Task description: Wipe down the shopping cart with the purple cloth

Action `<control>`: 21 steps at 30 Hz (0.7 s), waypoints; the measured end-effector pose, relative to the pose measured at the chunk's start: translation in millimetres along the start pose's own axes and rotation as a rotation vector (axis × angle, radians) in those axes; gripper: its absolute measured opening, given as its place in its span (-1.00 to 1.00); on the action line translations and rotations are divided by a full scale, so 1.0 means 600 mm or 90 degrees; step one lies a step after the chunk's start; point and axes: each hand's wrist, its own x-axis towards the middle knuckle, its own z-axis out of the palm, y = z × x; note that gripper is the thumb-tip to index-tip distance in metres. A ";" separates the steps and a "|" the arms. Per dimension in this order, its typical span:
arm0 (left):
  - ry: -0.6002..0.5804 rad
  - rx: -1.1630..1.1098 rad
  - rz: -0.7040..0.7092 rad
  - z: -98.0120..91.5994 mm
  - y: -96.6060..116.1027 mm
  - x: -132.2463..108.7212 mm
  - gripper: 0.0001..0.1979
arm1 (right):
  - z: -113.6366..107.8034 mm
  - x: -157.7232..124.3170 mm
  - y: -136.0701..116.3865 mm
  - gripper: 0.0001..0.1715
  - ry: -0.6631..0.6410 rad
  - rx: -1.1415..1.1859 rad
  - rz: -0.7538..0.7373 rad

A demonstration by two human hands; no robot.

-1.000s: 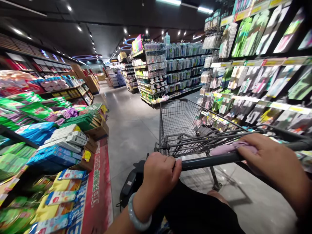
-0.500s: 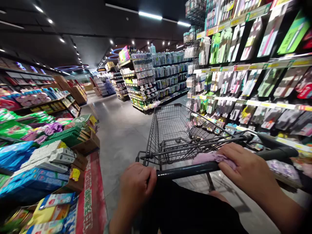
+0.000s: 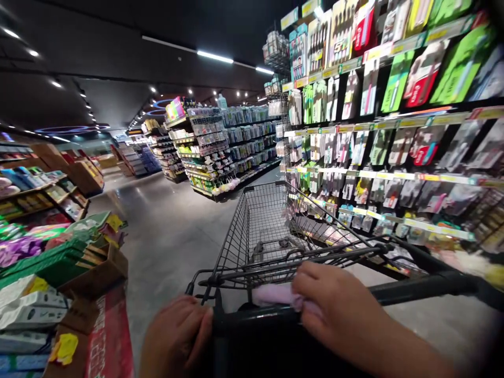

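A dark wire shopping cart (image 3: 268, 215) stands in front of me, its basket bare where it shows. My left hand (image 3: 177, 333) is wrapped round the left end of the cart's black handlebar (image 3: 425, 286). Further right along the bar, my right hand (image 3: 334, 304) is closed on a pale pink cloth (image 3: 271, 294), which lies against the bar; its fingers hold cloth and bar together. The fingertips of both hands are partly hidden.
On the right, a tall shelf wall (image 3: 378, 126) of hanging packets runs close beside the cart. Cardboard boxes of goods (image 3: 94, 273) line the left side. Grey floor (image 3: 157, 231) lies between. Another shelf unit (image 3: 205, 147) stands ahead.
The view has turned right, so shelves and boxes sit further left. In the picture both hands and the cart handle have shifted left and slightly down. Both grips stay closed.
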 end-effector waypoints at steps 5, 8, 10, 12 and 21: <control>0.010 -0.025 0.014 -0.007 -0.023 -0.003 -0.79 | -0.035 -0.110 0.102 -0.77 0.092 -0.126 0.036; 0.005 -0.037 0.016 -0.010 -0.058 -0.009 -0.76 | -0.043 -0.161 0.131 -0.72 0.148 -0.189 0.046; -0.003 -0.023 0.014 -0.014 -0.081 -0.011 -0.76 | -0.041 -0.177 0.129 -0.72 0.179 -0.210 0.057; 0.004 0.045 -0.014 -0.020 -0.084 -0.006 -0.83 | -0.033 -0.172 0.106 -0.72 0.205 -0.205 0.050; 0.027 -0.140 -0.054 0.058 0.197 0.115 -0.67 | -0.020 -0.105 -0.006 -0.67 0.184 -0.051 -0.069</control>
